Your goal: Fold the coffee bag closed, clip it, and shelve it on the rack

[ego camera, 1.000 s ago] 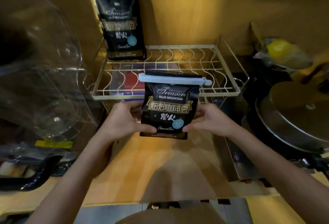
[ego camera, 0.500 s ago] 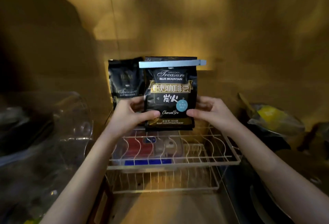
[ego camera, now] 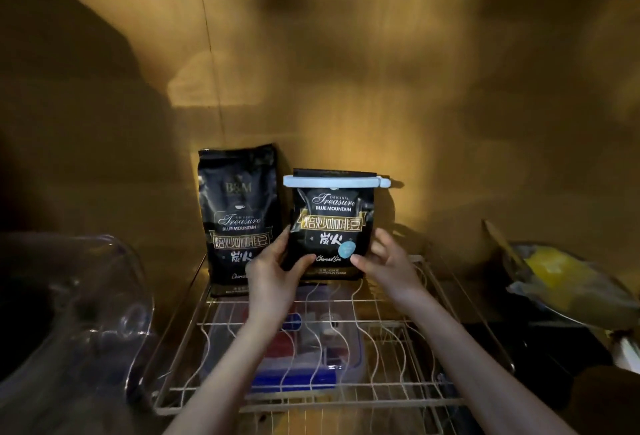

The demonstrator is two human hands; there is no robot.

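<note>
The clipped coffee bag (ego camera: 329, 227) is now coming down onto the back of the wire rack (ego camera: 346, 389), where half a second ago it was being carried clear above the wires. Its base is sitting at, or just touching, the rear wires, just right of the taller sealed coffee bag (ego camera: 237, 216) that is standing against the wall. The light-blue clip (ego camera: 334, 181) is spanning the folded top, so folding and clipping look finished. The left hand (ego camera: 273, 268) is gripping the bag's lower left edge, thumb across the front. The right hand (ego camera: 384, 261) is loosening, thumb touching the front while its fingers are spreading off the right edge. Only releasing seems to be remaining.
</note>
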